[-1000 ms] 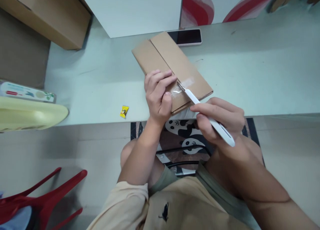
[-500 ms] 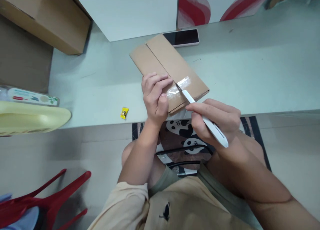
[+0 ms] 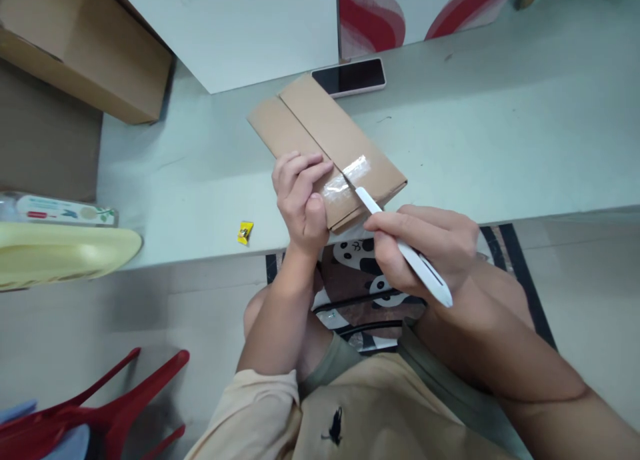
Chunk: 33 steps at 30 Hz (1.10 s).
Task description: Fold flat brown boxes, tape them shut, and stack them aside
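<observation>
A flat cardboard box lies at a slant on the table, its near end at the front edge. Clear tape crosses the seam close to that end. My left hand grips the box's left side, fingers curled on top and thumb at the near edge. Between the thumb and fingers of my right hand is a white utility knife, its handle pointing back towards me. The dark blade tip meets the seam at the tape; how deep it sits I cannot tell.
Behind the box lies a phone, with white cartons beyond. A yellow wrapped sweet rests near the table's front edge. To the left are a brown carton and a pale yellow plastic item. A red stool stands lower left.
The whole scene has shifted slightly left in view as the camera moved. The blade tip sits a little further back along the seam, at the tape; both hands keep their hold.
</observation>
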Motion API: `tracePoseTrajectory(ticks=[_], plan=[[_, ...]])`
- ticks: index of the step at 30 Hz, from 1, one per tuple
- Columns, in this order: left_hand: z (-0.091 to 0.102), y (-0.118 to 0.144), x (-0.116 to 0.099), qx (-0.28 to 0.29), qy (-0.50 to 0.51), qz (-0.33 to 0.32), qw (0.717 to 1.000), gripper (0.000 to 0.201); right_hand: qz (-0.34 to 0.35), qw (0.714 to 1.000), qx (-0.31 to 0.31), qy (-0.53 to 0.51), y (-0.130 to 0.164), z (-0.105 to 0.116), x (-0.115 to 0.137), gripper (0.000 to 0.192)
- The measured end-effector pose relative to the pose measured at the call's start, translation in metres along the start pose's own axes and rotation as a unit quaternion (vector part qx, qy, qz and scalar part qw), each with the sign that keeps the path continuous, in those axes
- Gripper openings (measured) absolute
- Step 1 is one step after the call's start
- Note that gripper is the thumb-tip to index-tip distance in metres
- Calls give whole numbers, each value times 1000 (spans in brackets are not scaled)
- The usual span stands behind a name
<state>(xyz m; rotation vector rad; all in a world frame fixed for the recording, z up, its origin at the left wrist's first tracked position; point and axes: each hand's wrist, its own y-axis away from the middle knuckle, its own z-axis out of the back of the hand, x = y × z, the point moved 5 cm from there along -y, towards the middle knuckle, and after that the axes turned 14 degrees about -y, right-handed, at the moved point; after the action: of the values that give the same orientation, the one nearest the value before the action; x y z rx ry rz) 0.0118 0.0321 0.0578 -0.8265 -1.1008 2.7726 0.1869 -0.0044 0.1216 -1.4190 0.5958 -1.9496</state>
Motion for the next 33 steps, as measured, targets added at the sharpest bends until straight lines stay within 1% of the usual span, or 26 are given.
tracePoseTrajectory(ticks=[3,6,9,13,16,18,21,22,24,26,27,28,29,30,32,33], plan=[[0,-1,1,-5,14,-5,1000,61,3,1000,-19,-12,0,-1,-2,18],[-1,-1,3,11,10,1,1000,64,-6,1000,-6,-4,-1,-4,-5,19],[1,-1,1,0,8,-8,1000,62,-8,1000,4,0,-1,-1,-4,19],[3,-2,-2,-27,22,-25,999,55,32,999,-3,-2,0,5,4,18],[4,-3,-3,-28,29,-43,998,53,33,999,-10,4,0,8,5,18],[6,-3,-4,-34,34,-51,998,51,43,999,-12,-16,1,10,6,16],[9,-4,-3,-44,44,-61,996,47,96,992,-30,-71,5,19,8,13],[10,-4,-2,-43,46,-65,996,45,108,989,-44,-87,6,23,6,13],[10,-4,-1,-40,48,-74,995,44,108,986,-93,-85,9,33,-5,13],[11,-4,0,-38,53,-81,995,43,66,988,-139,-34,9,40,-26,17],[11,-4,2,-39,57,-83,994,43,31,990,-138,8,9,41,-40,26],[12,-4,3,-41,64,-84,994,42,-12,991,-117,55,8,40,-55,37],[13,-4,4,-43,71,-84,993,42,-63,990,-80,100,8,37,-71,50],[13,-5,6,-44,79,-82,993,41,-123,982,-33,139,8,34,-88,62],[15,-5,9,-45,94,-79,991,41,-247,946,46,203,14,29,-118,82],[16,-5,11,-45,100,-77,991,40,-300,924,74,226,17,28,-129,88]])
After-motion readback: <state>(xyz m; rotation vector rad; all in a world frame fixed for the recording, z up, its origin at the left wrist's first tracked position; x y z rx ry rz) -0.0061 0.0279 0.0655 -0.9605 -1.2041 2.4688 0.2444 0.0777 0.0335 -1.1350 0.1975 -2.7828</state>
